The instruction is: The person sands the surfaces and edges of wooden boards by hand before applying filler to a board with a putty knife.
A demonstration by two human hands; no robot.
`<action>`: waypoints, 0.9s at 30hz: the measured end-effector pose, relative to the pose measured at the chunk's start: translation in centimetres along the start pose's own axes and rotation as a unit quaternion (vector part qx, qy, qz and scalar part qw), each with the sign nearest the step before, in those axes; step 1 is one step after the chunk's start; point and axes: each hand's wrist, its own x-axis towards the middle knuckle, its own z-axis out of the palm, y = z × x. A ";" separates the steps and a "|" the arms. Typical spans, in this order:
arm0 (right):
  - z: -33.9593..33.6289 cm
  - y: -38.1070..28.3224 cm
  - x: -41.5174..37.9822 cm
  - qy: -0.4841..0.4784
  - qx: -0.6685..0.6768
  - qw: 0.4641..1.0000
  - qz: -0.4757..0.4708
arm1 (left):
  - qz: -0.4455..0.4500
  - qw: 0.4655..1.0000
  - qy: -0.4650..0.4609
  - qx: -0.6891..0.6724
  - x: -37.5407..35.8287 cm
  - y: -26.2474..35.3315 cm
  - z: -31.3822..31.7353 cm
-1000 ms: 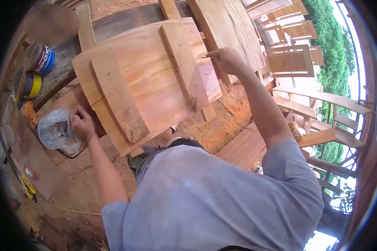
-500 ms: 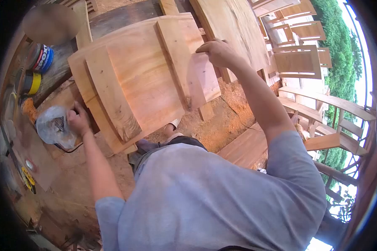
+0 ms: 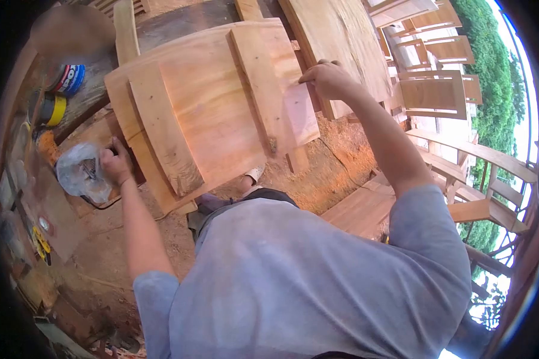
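Observation:
A broad wooden panel (image 3: 215, 113) lies across the work surface, with a left batten (image 3: 161, 125) and a right batten (image 3: 254, 84) on top. My left hand (image 3: 117, 163) is closed, fingers curled at the rim of a clear plastic bag (image 3: 78, 186) with small dark pieces inside. Whatever its fingertips hold is hidden. My right hand (image 3: 331, 81) is closed in a pinch at the panel's right edge. What is between those fingers, if anything, is too small to make out.
An orange tool (image 3: 47, 146), a can with a yellow band (image 3: 55, 111) and a blue can (image 3: 73, 80) stand at the left. A yellow-handled tool (image 3: 41, 244) lies below them. Another large board (image 3: 341, 48) lies beyond the panel. Chairs (image 3: 434, 96) stand at the right.
The whole view has shifted slightly. My right hand has moved a little to the right, and its fingertips now meet the panel's edge. My left hand stays by the bag.

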 end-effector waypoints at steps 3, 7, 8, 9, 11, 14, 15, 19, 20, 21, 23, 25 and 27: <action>2.7 1.1 0.8 0.114 0.041 0.993 -0.014 | -0.017 0.999 -0.006 0.028 -0.3 0.7 -0.9; -0.3 -0.5 -0.7 0.032 -0.017 0.999 -0.001 | -0.004 1.000 0.008 0.002 0.2 0.1 0.0; -0.4 0.1 -0.1 0.083 -0.011 0.996 -0.010 | -0.003 0.999 0.014 -0.029 0.1 0.0 0.2; -0.3 0.5 0.2 0.131 -0.006 0.991 -0.021 | -0.007 0.999 0.013 -0.029 -0.3 -0.2 0.4; 0.4 0.1 -0.4 0.110 -0.029 0.993 -0.023 | -0.017 1.000 0.012 0.009 -0.2 0.5 -0.3; 0.0 -0.3 -1.3 0.067 -0.062 0.996 -0.022 | 0.013 1.000 0.007 0.004 0.0 -0.3 0.1; -0.4 -0.4 -1.3 0.043 -0.071 0.996 -0.026 | 0.011 1.000 0.009 0.002 -0.3 -0.4 0.3; -1.2 -0.1 0.6 0.045 -0.083 0.995 0.005 | -0.023 1.000 0.016 -0.012 0.1 0.9 -0.4; -0.5 -0.3 1.0 0.044 -0.017 0.999 0.010 | -0.021 0.999 0.014 -0.033 0.0 1.3 -0.7; 0.2 -0.4 1.1 0.043 0.052 0.998 0.017 | -0.022 0.999 0.012 -0.031 -0.1 1.6 -1.0; 0.5 -0.5 0.4 0.026 0.052 0.998 -0.007 | -0.043 0.998 -0.002 0.046 0.0 1.9 -1.3; -0.8 -1.3 -0.5 -0.069 0.029 0.997 -0.016 | -0.034 0.999 0.001 0.027 0.0 1.8 -1.3; 0.1 -0.6 0.9 0.000 0.071 0.997 -0.016 | -0.028 1.000 0.008 0.007 0.3 1.8 -0.7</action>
